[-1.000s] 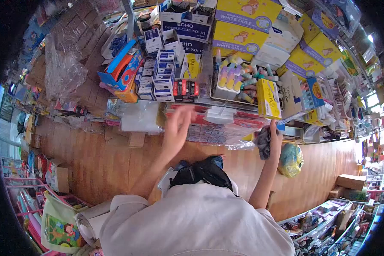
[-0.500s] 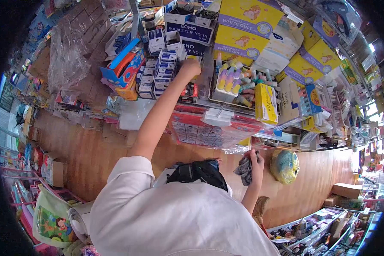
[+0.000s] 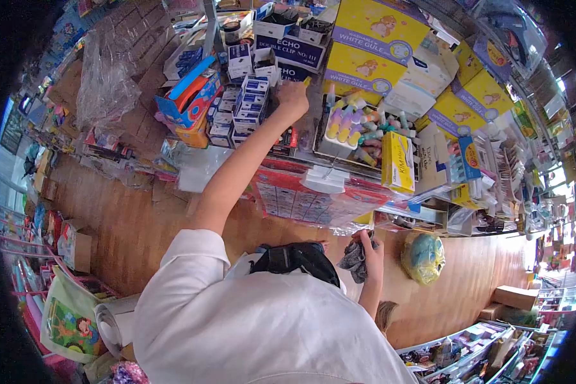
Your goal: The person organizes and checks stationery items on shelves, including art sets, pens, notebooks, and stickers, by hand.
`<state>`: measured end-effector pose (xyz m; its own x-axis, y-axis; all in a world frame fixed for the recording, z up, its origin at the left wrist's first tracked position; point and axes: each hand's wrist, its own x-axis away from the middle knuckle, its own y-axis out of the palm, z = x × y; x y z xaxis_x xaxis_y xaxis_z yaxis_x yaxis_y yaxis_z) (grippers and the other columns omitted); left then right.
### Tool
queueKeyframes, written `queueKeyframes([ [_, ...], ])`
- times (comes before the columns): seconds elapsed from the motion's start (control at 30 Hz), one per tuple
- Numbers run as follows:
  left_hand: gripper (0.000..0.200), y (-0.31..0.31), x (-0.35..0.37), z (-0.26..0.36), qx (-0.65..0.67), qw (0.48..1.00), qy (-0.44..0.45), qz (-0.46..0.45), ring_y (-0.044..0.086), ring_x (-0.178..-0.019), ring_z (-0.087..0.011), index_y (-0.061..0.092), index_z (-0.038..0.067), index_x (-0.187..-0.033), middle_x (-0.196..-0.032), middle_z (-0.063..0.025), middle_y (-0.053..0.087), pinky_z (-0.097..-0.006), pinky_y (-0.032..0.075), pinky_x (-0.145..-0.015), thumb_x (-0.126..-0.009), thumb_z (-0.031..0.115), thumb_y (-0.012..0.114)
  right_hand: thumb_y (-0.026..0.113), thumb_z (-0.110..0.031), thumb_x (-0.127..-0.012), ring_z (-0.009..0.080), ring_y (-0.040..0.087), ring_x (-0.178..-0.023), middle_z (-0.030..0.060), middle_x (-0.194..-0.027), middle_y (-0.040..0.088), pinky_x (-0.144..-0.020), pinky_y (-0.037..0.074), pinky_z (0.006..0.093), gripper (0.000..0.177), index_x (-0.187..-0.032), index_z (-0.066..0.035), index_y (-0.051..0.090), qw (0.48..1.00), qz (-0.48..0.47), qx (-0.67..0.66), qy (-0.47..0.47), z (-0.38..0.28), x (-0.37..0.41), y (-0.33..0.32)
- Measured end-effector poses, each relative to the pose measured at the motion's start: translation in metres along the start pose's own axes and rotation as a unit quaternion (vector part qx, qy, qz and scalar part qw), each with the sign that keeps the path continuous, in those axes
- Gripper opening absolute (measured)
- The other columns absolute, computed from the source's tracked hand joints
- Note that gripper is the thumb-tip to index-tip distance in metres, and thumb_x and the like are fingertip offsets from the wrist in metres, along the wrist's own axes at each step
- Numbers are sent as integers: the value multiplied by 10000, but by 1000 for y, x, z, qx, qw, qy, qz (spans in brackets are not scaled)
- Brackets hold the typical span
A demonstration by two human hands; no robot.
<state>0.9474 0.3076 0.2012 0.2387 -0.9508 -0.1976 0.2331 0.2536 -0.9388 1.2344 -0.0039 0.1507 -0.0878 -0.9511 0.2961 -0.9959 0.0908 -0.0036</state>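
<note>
My left hand (image 3: 292,101) is over the shelf, beside small blue-and-white boxes (image 3: 252,99) stacked in rows. Its fingers are closed, and the edge of a small yellow item (image 3: 306,82) shows past the knuckles; the rest of that item is hidden. Behind it stand dark blue ECHO double clip boxes (image 3: 289,52). Low in front of the shelf, my right hand (image 3: 372,253) grips a crumpled dark grey cloth (image 3: 353,261). To the right of my left hand is a container of glue bottles with purple and yellow parts (image 3: 344,123).
Yellow "White Gule" boxes (image 3: 368,64) are stacked at the back. A yellow KIM box (image 3: 399,161) leans at the shelf front. A yellow plastic bag (image 3: 424,258) sits on the wooden floor (image 3: 464,281). Crowded shelves line both sides.
My left hand has shifted slightly to the right, and the yellow edge now shows at its upper right. My right hand with the cloth has moved a little left.
</note>
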Motion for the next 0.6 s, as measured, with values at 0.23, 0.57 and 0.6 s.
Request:
queueKeyframes([
  [0.23, 331, -58, 36, -10, 114, 987, 90, 74, 551, -1053, -402, 548, -102, -1027, -1029, -305, 578, -453, 449, -910, -748, 56, 631, 599, -291, -912, 111, 587, -632, 36, -735, 623, -590, 454, 242, 287, -856, -13, 641, 1000, -5, 1, -7, 4, 3, 4],
  [0.57, 646, -92, 204, -23, 655, 675, 16, -339, 573, -1040, -169, 357, 41, -1382, -1219, -119, 559, -309, 453, -897, -884, 354, 625, 602, -257, -913, 95, 552, -672, 3, -756, 602, -636, 430, 241, 240, -800, -46, 607, 977, 149, -107, -105, -61, 7, 40],
  [0.6, 640, -76, 224, -21, 685, 621, -41, -379, 586, -1015, -167, 372, 47, -1374, -1196, -112, 573, -309, 467, -877, -897, 422, 574, 602, -257, -913, 95, 552, -672, 3, -756, 602, -636, 430, 241, 240, -800, -46, 607, 978, 149, -107, -104, -68, 5, 44],
])
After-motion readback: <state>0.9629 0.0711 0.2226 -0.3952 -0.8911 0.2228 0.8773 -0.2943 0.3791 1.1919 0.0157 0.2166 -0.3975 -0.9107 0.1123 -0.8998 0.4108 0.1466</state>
